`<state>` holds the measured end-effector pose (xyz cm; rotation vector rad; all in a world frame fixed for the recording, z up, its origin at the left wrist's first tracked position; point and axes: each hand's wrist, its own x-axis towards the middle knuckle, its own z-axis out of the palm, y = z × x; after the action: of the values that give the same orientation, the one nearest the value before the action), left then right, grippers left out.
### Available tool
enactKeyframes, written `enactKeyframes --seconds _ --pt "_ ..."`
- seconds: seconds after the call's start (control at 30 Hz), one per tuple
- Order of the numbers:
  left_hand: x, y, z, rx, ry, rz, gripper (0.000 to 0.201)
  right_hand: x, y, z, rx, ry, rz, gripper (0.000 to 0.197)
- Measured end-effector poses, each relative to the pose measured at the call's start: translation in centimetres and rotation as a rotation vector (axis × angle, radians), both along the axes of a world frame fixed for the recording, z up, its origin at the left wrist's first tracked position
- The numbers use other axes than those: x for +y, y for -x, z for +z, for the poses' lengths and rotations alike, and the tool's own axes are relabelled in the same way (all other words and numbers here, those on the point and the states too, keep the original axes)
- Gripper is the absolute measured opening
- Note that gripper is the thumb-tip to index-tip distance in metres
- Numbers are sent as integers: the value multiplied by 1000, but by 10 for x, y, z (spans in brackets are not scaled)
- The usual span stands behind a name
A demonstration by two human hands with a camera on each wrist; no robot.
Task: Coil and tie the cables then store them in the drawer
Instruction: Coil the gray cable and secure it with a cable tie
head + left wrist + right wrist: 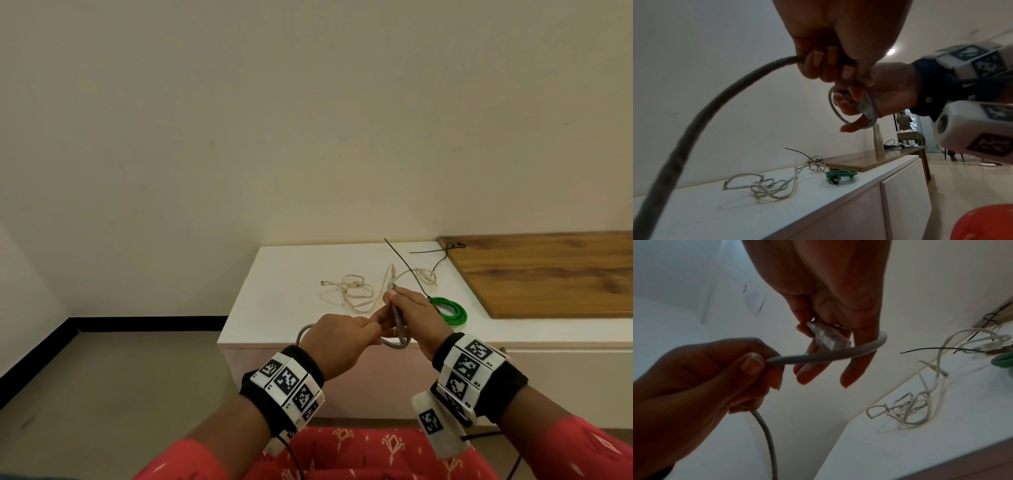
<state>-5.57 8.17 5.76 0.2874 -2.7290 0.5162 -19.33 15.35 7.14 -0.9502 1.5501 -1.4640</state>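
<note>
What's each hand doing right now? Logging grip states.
Left hand: gripping the grey cable.
Right hand: holding the grey cable's first loop and plug end.

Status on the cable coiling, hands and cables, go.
Left hand grips grey cable, feeding it. Right hand holds its plug end, first loop round fingers. White cable loose, green cable coiled on cabinet top. Nothing blocking.

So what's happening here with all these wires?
A person is winding a grey cable into loops. The right hand holds the plug end and the first loop, and the left hand grips the cable and feeds it in. On the white cabinet lie a tangled white cable, a green cable already coiled, and thin black ties.
</note>
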Motion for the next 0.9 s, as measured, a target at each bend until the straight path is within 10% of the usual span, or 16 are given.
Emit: enactKeyframes --seconds 0.2,0.43,0.63,0.8,0.9 --pt "-2 0 -3 107 -24 -54 72 -1 2 0 -94 -3 -61 31" --pt "-2 2 -2 118 -86 -79 11 -2 -7 -10 117 25 -65 34" --pt "-7 0 10 220 -185 -60 24 1 -14 -16 169 -19 151 37" --pt "-13 -2 17 284 -539 75 64 4 -20 -12 75 -47 191 42" --pt "-22 -3 16 413 -776 38 49 6 -21 -5 -32 -34 276 49"
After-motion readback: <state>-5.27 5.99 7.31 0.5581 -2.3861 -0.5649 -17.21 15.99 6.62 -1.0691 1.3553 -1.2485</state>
